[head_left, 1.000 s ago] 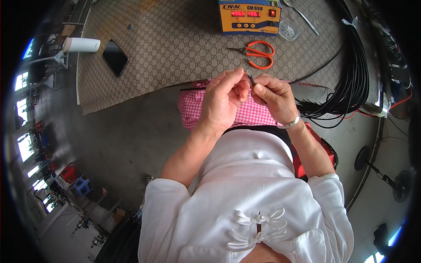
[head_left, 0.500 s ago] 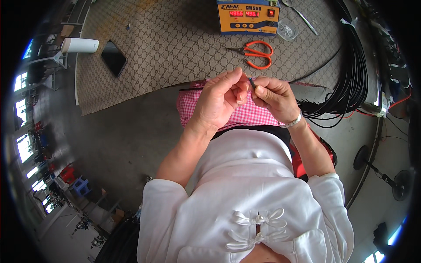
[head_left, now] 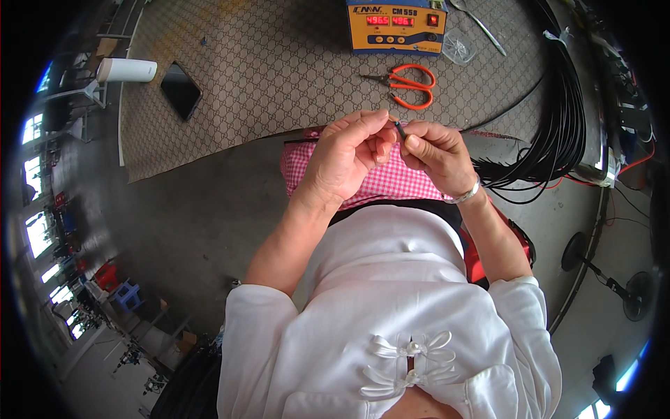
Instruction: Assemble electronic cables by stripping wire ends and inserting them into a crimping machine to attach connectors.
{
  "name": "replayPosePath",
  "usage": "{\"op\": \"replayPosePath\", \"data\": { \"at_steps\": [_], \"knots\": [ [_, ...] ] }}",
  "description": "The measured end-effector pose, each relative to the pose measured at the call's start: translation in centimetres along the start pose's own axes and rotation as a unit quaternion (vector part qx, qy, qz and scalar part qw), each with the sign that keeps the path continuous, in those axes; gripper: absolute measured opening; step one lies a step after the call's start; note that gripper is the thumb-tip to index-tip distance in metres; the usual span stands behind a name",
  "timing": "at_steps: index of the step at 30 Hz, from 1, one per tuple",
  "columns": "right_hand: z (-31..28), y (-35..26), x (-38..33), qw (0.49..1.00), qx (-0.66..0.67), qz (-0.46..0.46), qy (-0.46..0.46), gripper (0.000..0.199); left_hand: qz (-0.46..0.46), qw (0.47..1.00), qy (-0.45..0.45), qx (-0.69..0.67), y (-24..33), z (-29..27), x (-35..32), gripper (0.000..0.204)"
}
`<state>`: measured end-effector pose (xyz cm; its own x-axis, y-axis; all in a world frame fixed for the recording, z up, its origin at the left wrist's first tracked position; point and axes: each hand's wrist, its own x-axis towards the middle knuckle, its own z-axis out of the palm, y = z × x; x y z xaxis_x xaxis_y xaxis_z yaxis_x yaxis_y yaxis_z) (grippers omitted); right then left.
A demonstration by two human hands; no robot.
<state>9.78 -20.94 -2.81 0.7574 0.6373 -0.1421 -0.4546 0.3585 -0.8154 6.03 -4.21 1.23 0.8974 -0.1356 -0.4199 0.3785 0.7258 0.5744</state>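
Note:
Between the thumb and fingers of my right hand (head_left: 436, 155) is the end of a thin black cable (head_left: 400, 130), with a bit of blue at its tip. My left hand (head_left: 352, 153) comes up to that tip from the other side, thumb and forefinger pinched together. Whatever those left fingertips hold is too small to make out. Both hands are above my lap, just off the table's near edge. Beyond them on the table lies a pair of scissors (head_left: 413, 85) with orange handles, its dark blades pointing left.
A yellow-and-blue soldering station (head_left: 396, 28) stands at the back of the patterned tabletop (head_left: 265, 77). Beside it are a small clear dish (head_left: 458, 47) and metal tweezers (head_left: 481, 28). Coiled black cable (head_left: 558, 105) hangs at right. A phone (head_left: 181, 91) and white tumbler (head_left: 129, 71) sit left.
My left fingertips have shifted slightly right at the cable tip. My right hand keeps its grip on the cable in nearly the same place.

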Motion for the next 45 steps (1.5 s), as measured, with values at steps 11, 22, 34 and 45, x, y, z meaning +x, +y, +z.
{"op": "replayPosePath", "data": {
  "at_steps": [11, 22, 34, 45],
  "knots": [
    [0.1, -0.6, 0.1, 0.996, 0.068, 0.051, 0.013, 0.016, 0.009, 0.999, -0.013, -0.043, -0.3, 0.0, 0.3, 0.021],
    [-1.8, -3.4, 0.9, 0.997, -0.051, -0.014, 0.057, 0.013, 0.007, 0.999, 0.006, -0.039, -0.5, -0.9, 0.9, 0.018],
    [-11.9, -9.5, 7.3, 0.735, -0.613, -0.056, 0.283, 0.017, 0.005, 0.994, 0.110, 0.011, -1.3, -4.0, 2.5, 0.014],
    [-12.6, -9.7, 9.4, 0.619, -0.753, -0.044, 0.219, 0.015, -0.014, 0.992, 0.127, 0.008, -1.7, -5.1, 2.7, 0.013]
  ]
}}
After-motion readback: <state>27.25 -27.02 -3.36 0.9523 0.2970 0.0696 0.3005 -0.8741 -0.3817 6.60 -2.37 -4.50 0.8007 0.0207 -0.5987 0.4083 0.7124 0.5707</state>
